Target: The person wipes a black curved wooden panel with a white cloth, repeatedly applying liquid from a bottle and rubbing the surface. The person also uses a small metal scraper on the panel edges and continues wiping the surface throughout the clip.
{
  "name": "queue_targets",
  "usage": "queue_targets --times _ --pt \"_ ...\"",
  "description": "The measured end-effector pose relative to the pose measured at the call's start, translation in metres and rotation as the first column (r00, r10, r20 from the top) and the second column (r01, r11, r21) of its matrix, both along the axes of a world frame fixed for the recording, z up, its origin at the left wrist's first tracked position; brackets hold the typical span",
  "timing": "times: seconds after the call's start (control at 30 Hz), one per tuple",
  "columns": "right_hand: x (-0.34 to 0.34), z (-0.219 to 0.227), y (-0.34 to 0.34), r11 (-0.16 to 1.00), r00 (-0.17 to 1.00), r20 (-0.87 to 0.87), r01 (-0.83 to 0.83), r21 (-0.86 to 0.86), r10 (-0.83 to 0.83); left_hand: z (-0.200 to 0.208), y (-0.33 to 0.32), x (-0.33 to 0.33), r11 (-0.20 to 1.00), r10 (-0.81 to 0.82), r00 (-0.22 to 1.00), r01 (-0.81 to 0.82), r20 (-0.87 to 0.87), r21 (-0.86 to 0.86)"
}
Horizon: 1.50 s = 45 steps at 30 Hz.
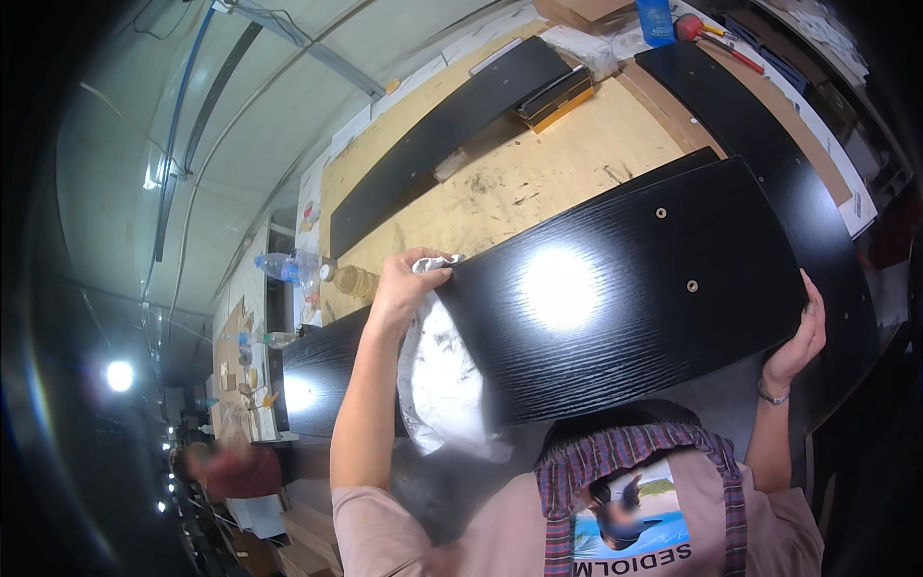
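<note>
At a smudged wooden bench (577, 154), near pale sheeting (298, 115) and a bright lamp (118, 375): holding a black panel (615, 327) at the near side. Pinching white cloth (442, 375) by its upper-left corner with the left grip (409, 279); touching its right end with the right grip (798, 341), cannot tell whether closed.

Workshop, smudged worktable (615, 135), black boards (630, 260)
</note>
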State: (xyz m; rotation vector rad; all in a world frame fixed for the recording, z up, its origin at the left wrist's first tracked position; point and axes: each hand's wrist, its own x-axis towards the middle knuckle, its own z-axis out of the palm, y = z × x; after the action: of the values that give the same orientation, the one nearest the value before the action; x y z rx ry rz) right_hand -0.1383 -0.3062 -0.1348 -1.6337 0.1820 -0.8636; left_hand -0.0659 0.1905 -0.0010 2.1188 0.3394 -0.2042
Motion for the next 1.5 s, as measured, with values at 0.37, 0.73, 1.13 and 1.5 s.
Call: queue_targets --times 0.37,0.73,1.13,1.5 --pt "-0.003 -0.009 -0.005 0.999 0.999 0.014 0.038 -0.005 -0.038 -0.023 -0.056 -0.039 0.852 -0.464 0.818 0.306 0.341 0.425" --pt "0.003 0.004 0.014 0.99 0.99 0.06 0.12 0.079 -0.125 -0.025 -0.226 -0.002 0.492 -0.86 0.455 0.62 0.231 0.612" --pt "0.0 -0.004 0.01 0.994 0.995 0.088 0.042 0.097 -0.05 -0.038 -0.313 0.008 0.368 -0.866 0.096 0.786 0.49 0.496" --pt "-0.008 0.012 0.009 0.997 1.0 0.031 -0.003 0.08 0.0 -0.025 -0.289 0.056 0.603 -0.797 0.447 0.626 0.407 0.494"
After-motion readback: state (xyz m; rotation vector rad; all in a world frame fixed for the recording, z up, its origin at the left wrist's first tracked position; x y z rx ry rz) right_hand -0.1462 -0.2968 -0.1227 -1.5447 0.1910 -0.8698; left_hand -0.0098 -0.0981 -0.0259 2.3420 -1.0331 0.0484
